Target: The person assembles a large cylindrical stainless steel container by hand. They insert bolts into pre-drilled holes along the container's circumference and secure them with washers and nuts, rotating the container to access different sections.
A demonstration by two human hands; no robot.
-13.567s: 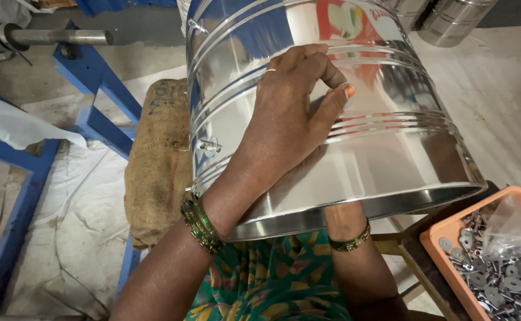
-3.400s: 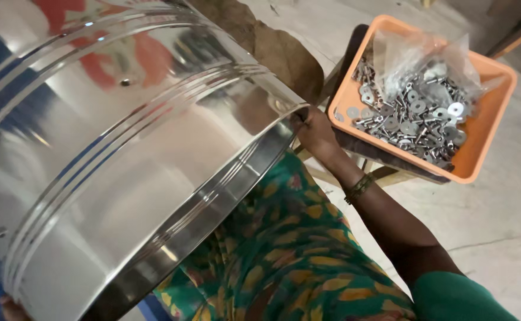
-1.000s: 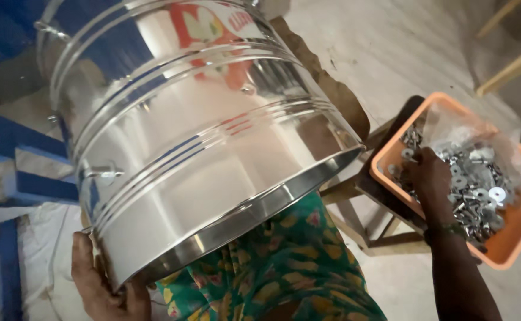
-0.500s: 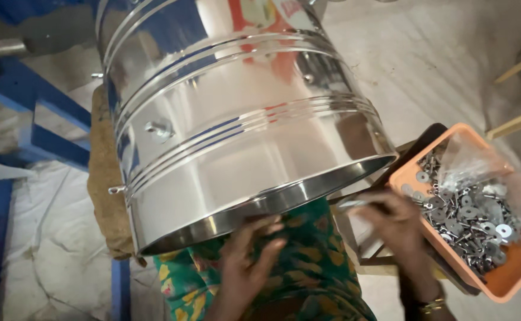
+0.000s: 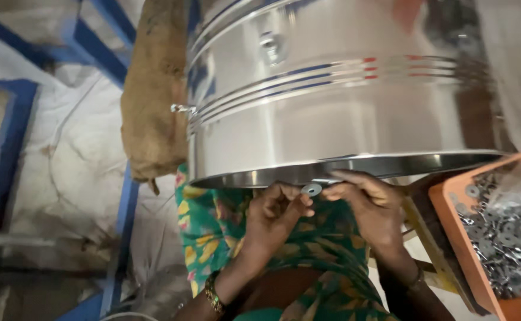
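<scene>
Above the fingers looms a large shiny steel drum, whose rim could knock them or slide on the lap, so the small round washer pinched between the left hand and the right hand might drop into the green patterned cloth. Right of them sits an orange tray of washers; a burlap sack hangs left.

Soft, even light with motion blur

Glare streaks the polished steel drum; the left side smears with blur, and shadow gathers under the drum's rim around both hands.
</scene>
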